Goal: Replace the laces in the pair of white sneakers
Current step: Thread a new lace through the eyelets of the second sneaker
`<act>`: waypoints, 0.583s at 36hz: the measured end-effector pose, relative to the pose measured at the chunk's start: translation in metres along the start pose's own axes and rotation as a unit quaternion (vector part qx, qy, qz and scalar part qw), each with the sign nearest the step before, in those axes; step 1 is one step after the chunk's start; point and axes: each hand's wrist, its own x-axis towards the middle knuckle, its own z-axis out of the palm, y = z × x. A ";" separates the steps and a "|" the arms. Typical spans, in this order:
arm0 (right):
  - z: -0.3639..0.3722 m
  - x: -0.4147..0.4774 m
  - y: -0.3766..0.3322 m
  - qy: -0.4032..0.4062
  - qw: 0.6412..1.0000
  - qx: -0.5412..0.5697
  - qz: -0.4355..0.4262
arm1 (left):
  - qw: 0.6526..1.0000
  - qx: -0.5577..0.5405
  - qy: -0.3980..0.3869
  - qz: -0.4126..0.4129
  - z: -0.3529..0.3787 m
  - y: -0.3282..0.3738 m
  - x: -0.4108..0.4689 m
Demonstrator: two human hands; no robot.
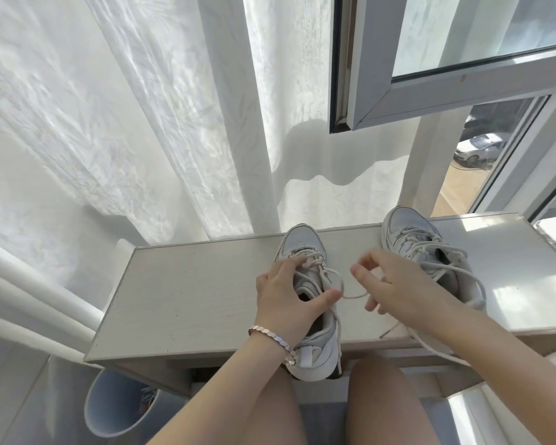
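My left hand (286, 293) grips the near sneaker (315, 345) across its tongue, thumb at the opening. My right hand (398, 284), apart from the left, curls on a lace (355, 297) loop from that shoe. The second sneaker (405, 232) sits just behind it. Both are on the white table (190, 284). There is a bracelet (272, 337) on my left wrist.

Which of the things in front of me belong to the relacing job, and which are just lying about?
For the job: near sneaker, held by the left hand; its lace, pinched by the right hand; far sneaker.
Just about: table, bucket under it, curtain, open window, bracelet.
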 end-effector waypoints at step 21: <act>-0.014 -0.010 -0.068 -0.052 0.910 0.401 -0.094 | 0.828 -0.469 -0.219 -0.215 -0.025 0.045 -0.027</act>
